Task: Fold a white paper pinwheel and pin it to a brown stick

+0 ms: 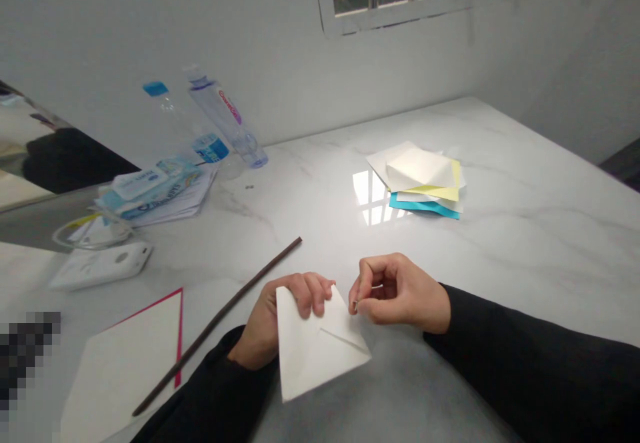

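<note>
A folded white paper envelope (313,363) is tilted up above the table, its flap lines meeting near the middle. My left hand (300,303) grips it, fingers curled over the top edge and the palm behind. Just right of the envelope, my right hand (393,293) is closed in a pinch. Something tiny shows between its thumb and index fingertip, too small to name. A gap separates most of the right hand from the paper; whether the fingertips touch its edge I cannot tell.
A thin dark stick (245,290) lies left of the envelope, across white and red sheets (135,356). Folded papers in cream, yellow and blue (423,170) are stacked at the back. Two plastic bottles (227,120), a blue packet (150,186) and a white power bank (103,264) stand or lie at left.
</note>
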Available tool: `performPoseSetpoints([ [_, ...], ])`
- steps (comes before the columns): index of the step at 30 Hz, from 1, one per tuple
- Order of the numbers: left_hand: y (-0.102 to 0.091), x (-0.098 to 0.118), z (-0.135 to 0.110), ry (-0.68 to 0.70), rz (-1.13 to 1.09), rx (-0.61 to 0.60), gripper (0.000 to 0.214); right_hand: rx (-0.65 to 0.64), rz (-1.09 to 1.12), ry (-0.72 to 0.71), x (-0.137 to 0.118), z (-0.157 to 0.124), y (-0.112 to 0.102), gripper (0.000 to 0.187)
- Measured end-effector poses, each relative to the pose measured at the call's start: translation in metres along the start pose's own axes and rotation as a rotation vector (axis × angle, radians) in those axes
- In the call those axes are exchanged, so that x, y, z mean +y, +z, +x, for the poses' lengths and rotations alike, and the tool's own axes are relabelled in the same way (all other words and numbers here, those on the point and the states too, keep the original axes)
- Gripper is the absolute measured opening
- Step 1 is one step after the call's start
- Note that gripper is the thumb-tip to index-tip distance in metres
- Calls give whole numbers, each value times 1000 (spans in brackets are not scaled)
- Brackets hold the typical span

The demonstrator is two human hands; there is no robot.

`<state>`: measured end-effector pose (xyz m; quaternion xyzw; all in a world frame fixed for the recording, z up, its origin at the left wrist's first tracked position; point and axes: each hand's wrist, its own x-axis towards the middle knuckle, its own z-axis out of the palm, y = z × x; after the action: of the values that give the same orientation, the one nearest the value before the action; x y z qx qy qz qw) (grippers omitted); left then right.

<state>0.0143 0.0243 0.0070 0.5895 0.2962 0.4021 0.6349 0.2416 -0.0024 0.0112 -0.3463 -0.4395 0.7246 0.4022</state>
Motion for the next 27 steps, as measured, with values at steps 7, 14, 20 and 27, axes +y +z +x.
performPoseSetpoints([
  [7,4,6,-2,-9,56,-76,49,-58,-63,36,10,-3,1,17],
  [14,6,10,-5,25,104,-177,39,-89,-176,-32,8,-6,5,10],
  [20,4,5,-6,41,128,-197,34,-16,-316,-43,15,-2,3,5],
  [27,-16,14,-4,-21,148,-305,38,166,-643,-265,13,10,-22,18],
])
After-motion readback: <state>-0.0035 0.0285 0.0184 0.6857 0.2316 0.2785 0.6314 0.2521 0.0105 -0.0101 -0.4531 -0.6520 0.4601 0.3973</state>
